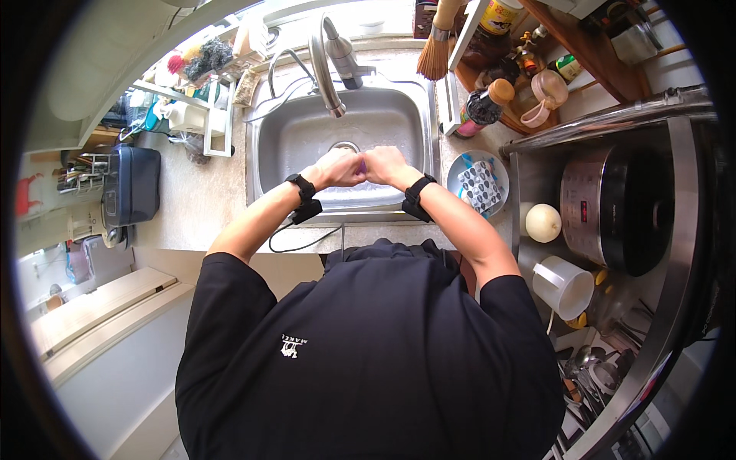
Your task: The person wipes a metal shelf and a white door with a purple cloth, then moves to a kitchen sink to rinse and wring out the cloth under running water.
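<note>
My left hand (pixel 342 168) and my right hand (pixel 385 164) meet as two fists over the near half of a stainless steel sink (pixel 391 115). Between them shows a small bit of a purple thing (pixel 362 167), mostly hidden by the fingers; both hands grip it, and its kind cannot be told. Just beyond the hands lies the drain (pixel 345 145). A curved metal faucet (pixel 316 57) arches over the sink from its far edge. Each wrist wears a black band with a small device.
Right of the sink stand a plate (pixel 502 172) with a patterned cloth or packet (pixel 480 185), a sauce bottle (pixel 480 109), a white radish or similar round vegetable (pixel 543 223), a plastic measuring cup (pixel 563 287) and a cooker (pixel 609 210). A white rack (pixel 218 153) and a dark blue bin (pixel 135 185) stand left.
</note>
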The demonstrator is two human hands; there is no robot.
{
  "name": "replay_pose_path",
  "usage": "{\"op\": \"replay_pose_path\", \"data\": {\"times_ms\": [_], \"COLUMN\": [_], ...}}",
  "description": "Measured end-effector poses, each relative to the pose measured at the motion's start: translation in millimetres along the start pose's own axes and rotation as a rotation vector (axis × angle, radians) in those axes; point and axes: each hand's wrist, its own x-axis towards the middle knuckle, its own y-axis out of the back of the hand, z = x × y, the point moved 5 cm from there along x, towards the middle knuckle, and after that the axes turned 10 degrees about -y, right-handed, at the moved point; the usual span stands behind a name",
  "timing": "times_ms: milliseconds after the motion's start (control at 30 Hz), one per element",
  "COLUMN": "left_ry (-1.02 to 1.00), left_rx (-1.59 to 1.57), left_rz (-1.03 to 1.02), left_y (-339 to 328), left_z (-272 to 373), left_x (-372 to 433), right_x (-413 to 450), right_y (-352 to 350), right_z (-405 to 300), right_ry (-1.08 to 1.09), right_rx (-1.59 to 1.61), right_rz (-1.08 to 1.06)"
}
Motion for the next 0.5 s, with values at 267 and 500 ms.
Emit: {"op": "replay_pose_path", "data": {"times_ms": [267,500], "left_ry": [0.062,0.117], "left_rx": [0.123,0.247], "left_rz": [-0.011,0.001], "left_y": [5.1,-28.8], "left_z": [15.6,-1.0], "left_x": [-0.5,6.2], "right_x": [13.2,-1.3], "right_y": [-9.6,-3.5], "right_z": [11.9,9.3], "right_ry": [-0.077,-0.189], "right_rx": [0.053,0.230], "right_rz": [-0.173,-0.461]}}
